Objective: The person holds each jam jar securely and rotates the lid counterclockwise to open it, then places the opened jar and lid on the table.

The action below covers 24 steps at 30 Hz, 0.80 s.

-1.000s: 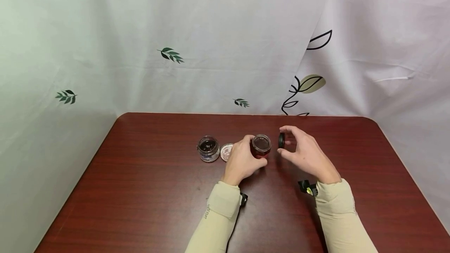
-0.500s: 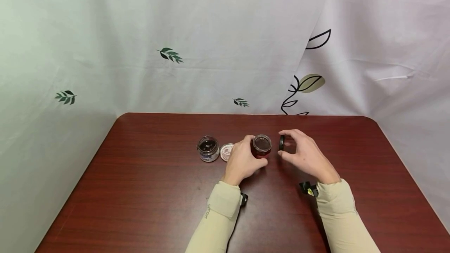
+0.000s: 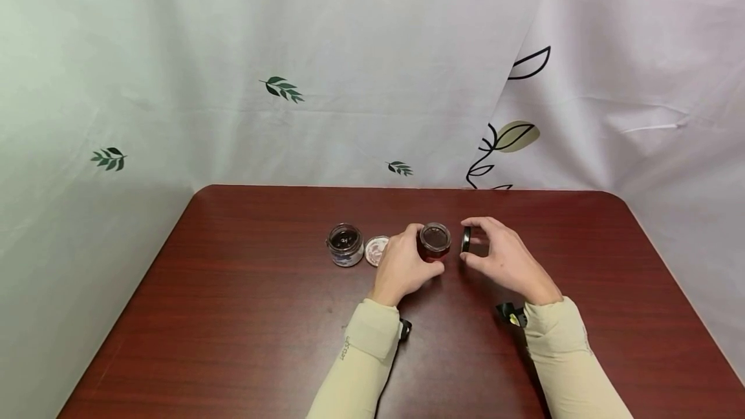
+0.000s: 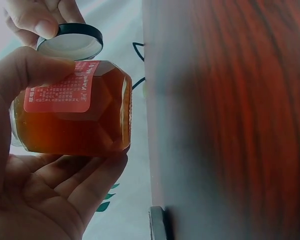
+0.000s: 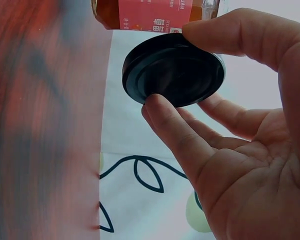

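Observation:
My left hand [image 3: 403, 266] grips an open glass jam jar [image 3: 434, 241] from its left side. In the left wrist view the jar [image 4: 75, 120] shows amber-brown contents and a red label, with the thumb across it. My right hand [image 3: 505, 256] pinches a round black lid [image 3: 466, 239] between thumb and fingers, on edge, just right of the jar and apart from it. Its black outer face [image 5: 172, 72] shows in the right wrist view; the white inside [image 4: 72, 46] faces the jar. Whether the jar's base touches the table is unclear.
A second open glass jar [image 3: 346, 256] with dark contents stands left of my left hand. Beside it lies a pale patterned lid [image 3: 375, 250], partly hidden by that hand. The reddish-brown table [image 3: 233, 315] ends at a white curtain [image 3: 349, 31] with leaf prints.
My right hand has drawn slightly nearer to me with the black lid, whose tilt has changed a little. The left hand and its jar stay almost still.

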Each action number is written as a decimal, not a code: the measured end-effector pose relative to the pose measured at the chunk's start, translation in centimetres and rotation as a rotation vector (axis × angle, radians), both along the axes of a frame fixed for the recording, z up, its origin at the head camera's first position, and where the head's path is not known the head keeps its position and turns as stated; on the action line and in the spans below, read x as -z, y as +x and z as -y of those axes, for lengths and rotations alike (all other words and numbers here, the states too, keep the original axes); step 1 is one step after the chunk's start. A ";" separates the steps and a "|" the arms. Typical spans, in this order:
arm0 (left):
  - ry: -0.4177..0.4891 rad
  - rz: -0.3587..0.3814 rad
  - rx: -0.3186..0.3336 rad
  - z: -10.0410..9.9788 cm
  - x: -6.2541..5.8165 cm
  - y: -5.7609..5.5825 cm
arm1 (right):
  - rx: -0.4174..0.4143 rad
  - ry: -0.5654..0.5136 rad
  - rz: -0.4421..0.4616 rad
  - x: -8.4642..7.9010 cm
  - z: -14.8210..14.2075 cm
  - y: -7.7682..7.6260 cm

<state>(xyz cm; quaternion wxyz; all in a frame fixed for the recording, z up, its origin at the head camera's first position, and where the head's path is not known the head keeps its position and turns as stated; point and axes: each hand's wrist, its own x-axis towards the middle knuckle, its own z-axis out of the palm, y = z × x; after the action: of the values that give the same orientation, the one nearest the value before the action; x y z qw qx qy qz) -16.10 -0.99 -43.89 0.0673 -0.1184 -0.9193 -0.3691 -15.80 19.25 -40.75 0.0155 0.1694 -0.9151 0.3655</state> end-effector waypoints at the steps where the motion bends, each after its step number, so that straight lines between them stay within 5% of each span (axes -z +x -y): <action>1: -0.003 -0.001 -0.001 0.0 0.0 0.0 | 0.000 -0.005 0.001 0.0 0.0 0.0; 24: -0.020 0.021 -0.007 0.0 0.0 0.0 | -0.002 -0.005 0.045 1.0 0.2 0.0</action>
<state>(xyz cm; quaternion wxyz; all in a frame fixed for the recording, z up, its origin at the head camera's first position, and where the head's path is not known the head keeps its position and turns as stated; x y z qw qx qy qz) -16.11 -0.98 -43.90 0.0580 -0.1120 -0.9241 -0.3608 -15.80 19.02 -41.79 -0.0050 0.1621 -0.9142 0.3715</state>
